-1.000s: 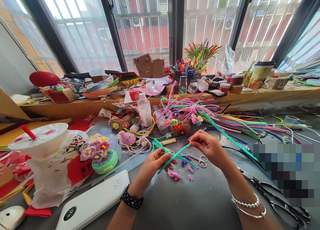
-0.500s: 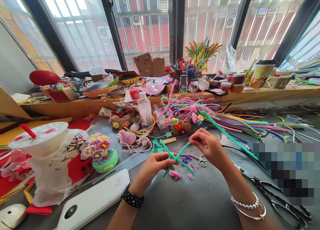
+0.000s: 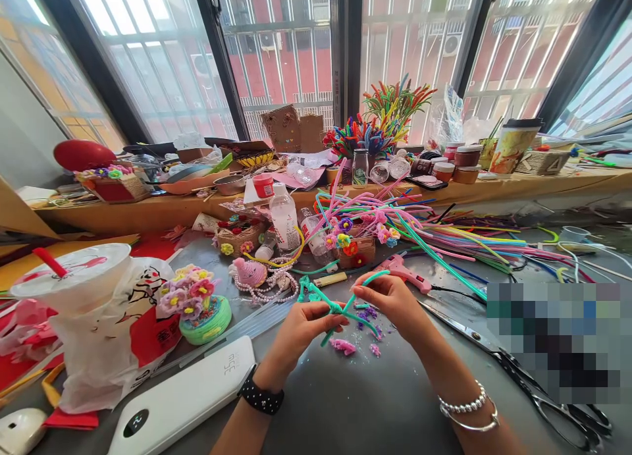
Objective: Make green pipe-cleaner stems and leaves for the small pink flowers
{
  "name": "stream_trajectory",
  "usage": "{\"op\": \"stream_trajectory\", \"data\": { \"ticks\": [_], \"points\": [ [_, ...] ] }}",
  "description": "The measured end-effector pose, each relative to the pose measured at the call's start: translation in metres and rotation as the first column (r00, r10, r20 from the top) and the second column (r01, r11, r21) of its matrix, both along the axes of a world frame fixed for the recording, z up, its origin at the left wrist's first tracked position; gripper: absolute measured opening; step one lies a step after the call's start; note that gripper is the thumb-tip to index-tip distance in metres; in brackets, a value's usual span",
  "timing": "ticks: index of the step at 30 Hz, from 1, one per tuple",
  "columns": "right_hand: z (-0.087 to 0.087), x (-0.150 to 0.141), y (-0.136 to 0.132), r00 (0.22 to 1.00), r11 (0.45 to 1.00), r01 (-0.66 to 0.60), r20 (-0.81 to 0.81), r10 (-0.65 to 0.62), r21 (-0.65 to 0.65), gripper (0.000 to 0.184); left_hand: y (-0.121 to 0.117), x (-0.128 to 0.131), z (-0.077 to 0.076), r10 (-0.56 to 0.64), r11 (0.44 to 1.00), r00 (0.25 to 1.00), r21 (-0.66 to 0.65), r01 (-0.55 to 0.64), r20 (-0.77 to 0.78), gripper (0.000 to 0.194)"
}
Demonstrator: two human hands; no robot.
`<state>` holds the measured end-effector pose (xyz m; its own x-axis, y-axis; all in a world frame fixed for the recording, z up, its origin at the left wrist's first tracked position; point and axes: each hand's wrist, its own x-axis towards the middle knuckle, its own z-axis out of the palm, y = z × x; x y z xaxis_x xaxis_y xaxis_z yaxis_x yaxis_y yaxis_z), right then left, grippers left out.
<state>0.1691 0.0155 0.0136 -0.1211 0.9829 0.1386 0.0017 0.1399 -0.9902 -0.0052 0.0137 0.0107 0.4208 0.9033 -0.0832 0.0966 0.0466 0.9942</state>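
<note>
Over the bench (image 3: 355,402), the left hand (image 3: 309,326) has its grip closed on crossed green pipe cleaners (image 3: 336,307) while the right hand (image 3: 388,301) pinches one strand (image 3: 379,276); a power bank (image 3: 197,389) and scissors (image 3: 504,359) edge their room, left and right.

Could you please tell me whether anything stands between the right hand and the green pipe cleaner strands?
Nothing visible does: the right hand pinches one of the green pipe cleaner strands, and the left hand holds them near their crossing. The pink glue gun lies beyond the right hand and the large scissors to its right.
</note>
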Motion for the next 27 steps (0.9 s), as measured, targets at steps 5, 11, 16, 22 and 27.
{"op": "stream_trajectory", "data": {
  "ticks": [5, 11, 16, 22, 27],
  "points": [
    [-0.001, 0.004, 0.003, 0.969, 0.987, 0.163, -0.188, -0.163, -0.017, 0.022, 0.0, 0.001, -0.001, 0.019, 0.999, 0.999, -0.027, -0.018, 0.029, 0.019],
    [0.001, 0.016, 0.008, 0.869, 0.951, 0.308, -0.396, -0.296, -0.034, 0.021, 0.0, 0.0, 0.0, 0.046, 0.999, 0.998, -0.024, -0.045, 0.039, 0.018],
    [-0.002, 0.022, 0.01, 0.871, 0.921, 0.389, -0.327, -0.368, 0.0, 0.021, 0.003, -0.004, -0.001, 0.214, 0.977, 0.972, -0.02, -0.213, 0.095, 0.017],
    [-0.012, 0.019, 0.012, 0.917, 0.913, 0.337, 0.142, -0.374, 0.231, 0.027, 0.006, -0.007, -0.004, 0.378, 0.925, 0.89, -0.124, -0.358, 0.253, 0.019],
    [-0.013, 0.018, 0.011, 0.861, 0.891, 0.313, 0.297, -0.412, 0.328, 0.025, 0.006, -0.006, -0.002, 0.404, 0.914, 0.876, -0.142, -0.379, 0.263, 0.018]
  ]
}}
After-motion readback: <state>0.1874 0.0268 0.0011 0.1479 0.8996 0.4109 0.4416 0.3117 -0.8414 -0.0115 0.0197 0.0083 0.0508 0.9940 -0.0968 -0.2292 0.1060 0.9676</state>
